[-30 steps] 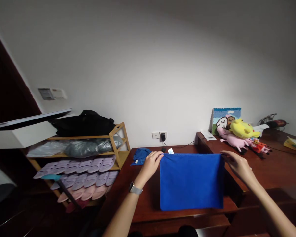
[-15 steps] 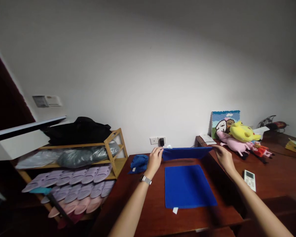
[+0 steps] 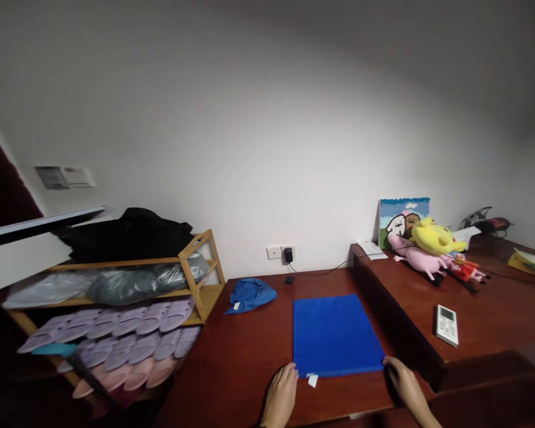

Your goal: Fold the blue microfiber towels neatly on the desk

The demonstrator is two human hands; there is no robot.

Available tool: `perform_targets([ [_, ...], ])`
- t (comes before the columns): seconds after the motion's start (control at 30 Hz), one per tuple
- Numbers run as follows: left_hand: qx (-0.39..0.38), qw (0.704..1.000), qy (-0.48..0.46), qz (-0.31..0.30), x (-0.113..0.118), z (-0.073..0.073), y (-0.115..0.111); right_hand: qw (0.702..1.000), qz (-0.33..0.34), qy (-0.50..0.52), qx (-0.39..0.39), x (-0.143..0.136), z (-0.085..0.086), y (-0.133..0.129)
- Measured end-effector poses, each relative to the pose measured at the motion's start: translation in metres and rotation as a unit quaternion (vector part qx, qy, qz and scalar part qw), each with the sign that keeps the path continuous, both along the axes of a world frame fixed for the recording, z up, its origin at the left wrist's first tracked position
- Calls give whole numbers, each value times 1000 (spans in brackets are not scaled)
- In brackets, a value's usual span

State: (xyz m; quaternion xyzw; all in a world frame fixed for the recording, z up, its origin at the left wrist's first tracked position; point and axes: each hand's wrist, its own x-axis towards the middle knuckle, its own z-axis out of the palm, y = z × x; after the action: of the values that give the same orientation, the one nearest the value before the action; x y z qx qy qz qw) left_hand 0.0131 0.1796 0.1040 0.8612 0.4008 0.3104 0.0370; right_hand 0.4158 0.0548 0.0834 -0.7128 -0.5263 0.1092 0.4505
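A square blue cloth (image 3: 336, 336) lies flat on the brown wooden table (image 3: 232, 356), with a white tag (image 3: 312, 380) sticking out at its near edge. My left hand (image 3: 280, 393) is closed at the cloth's near left corner, fingertips on its edge. At the near right corner my right hand (image 3: 403, 383) pinches the edge between thumb and fingers. Whether another layer lies underneath is hidden. A crumpled blue cloth bag (image 3: 252, 295) with a small white label sits at the back left of the table.
On the higher desk at right are a white remote (image 3: 446, 326), plush toys (image 3: 421, 258) and a dog picture (image 3: 403, 220). A charger (image 3: 288, 255) is plugged in at the wall, its cable running right. At left stands a wooden rack (image 3: 209, 273) with clogs (image 3: 138, 321).
The blue cloth stretched between my hands at the back has come down toward me and now lies over the spot of the flat blue square. Both hands moved to the near corners.
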Motion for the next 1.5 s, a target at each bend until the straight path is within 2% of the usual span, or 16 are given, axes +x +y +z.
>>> perform_targets([
  [0.07, -1, 1000, 14, -4, -2, -3, 0, 1000, 9, -10, -16, 0, -7, -3],
  [0.17, 4, 1000, 27, -13, -4, 4, -1, 998, 24, -48, -41, 2, -6, -7],
  [0.33, 16, 998, 53, -29, -14, 3, -7, 977, -8, -196, -86, -3, 5, -4],
  [0.43, 14, 996, 75, -47, -33, -1, -4, 956, -28, -273, -104, -25, 18, 10],
  [0.53, 11, 996, 83, -5, -69, -2, 15, 949, -46, -289, -114, -69, 32, 36],
  [0.67, 4, 987, 99, 129, -141, -6, 58, 951, -31, -257, -167, -138, 40, 78],
  [0.73, -8, 974, 121, 193, -179, -9, 78, 951, -18, -239, -196, -162, 34, 95],
  [0.83, -43, 956, 149, 250, -222, -15, 95, 946, -9, -235, -225, -178, 14, 114],
  [0.9, -62, 951, 155, 260, -235, -19, 98, 943, -13, -247, -222, -177, 0, 123],
  [1.0, -70, 951, 150, 261, -237, -23, 96, 940, -16, -262, -216, -167, -10, 139],
  [1.1, -64, 955, 136, 255, -234, -23, 94, 933, -16, -266, -243, -152, -4, 165],
  [1.27, -57, 960, 122, 244, -237, -27, 94, 921, -8, -263, -286, -120, 11, 227],
  [1.4, -52, 962, 110, 244, -240, -32, 94, 915, 7, -266, -304, -96, 11, 268],
  [1.5, -55, 962, 108, 245, -240, -33, 93, 915, 14, -264, -306, -81, 8, 287],
])
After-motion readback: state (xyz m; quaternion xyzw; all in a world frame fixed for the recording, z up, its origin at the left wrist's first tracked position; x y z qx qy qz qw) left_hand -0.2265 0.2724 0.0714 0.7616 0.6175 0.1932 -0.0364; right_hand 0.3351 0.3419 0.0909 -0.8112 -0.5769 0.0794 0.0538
